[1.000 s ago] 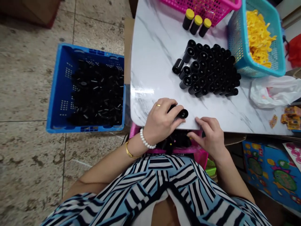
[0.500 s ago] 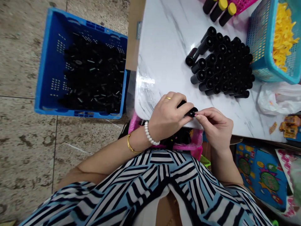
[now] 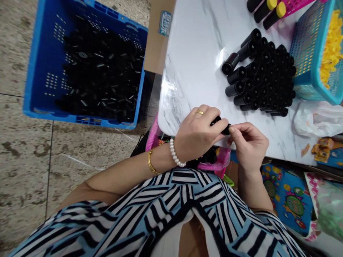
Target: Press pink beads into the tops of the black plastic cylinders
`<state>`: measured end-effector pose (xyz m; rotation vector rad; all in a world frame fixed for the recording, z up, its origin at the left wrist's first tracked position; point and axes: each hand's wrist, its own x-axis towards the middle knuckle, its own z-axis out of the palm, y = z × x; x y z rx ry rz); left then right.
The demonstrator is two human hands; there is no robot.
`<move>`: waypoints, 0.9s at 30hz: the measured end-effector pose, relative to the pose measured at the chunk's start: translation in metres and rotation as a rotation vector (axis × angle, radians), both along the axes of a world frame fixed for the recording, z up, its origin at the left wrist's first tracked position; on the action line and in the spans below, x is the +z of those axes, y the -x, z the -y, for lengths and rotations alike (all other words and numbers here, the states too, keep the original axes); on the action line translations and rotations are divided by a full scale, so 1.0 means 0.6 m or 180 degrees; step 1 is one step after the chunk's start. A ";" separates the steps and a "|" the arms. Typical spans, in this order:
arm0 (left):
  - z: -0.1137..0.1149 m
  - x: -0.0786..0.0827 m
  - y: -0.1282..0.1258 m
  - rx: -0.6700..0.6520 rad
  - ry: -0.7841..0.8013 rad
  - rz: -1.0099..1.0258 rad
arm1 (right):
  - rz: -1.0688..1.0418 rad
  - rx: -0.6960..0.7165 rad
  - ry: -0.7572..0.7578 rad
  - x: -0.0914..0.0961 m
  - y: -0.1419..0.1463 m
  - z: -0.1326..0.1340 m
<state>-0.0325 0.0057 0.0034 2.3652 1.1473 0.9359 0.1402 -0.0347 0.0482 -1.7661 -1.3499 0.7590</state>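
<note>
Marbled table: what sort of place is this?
Probably an assembly workshop: a blue crate of black parts, black tubes grouped on the table, and a teal basket of yellow pieces.

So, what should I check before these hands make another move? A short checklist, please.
1. Left hand holding the black tube: ok.
2. Right hand at the tube's end: ok.
3. Small part pinched in the right hand: cannot tell, fingers hide it.
4. Grouped tubes clear of both hands: ok.
5. Tubes all facing alike: not ok, the leftmost tube points another way.
</note>
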 end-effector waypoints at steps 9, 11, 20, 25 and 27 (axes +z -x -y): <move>0.004 0.003 0.000 0.0088 0.0036 -0.0037 | -0.0632 -0.0017 0.0142 -0.010 -0.027 -0.025; 0.005 -0.001 0.001 0.0058 0.0051 0.0092 | -0.0817 -0.0205 -0.0139 -0.014 -0.041 -0.030; -0.031 0.044 -0.017 -0.0260 -0.0723 -0.0813 | 0.0043 -0.0438 -0.0280 -0.046 -0.051 0.011; -0.033 0.066 -0.109 -0.0491 -0.1021 -0.1655 | 0.1577 0.0045 -0.0762 -0.050 -0.044 0.005; -0.035 0.065 -0.135 -0.0503 -0.0932 -0.1847 | 0.1725 0.0094 -0.0876 -0.054 -0.047 0.000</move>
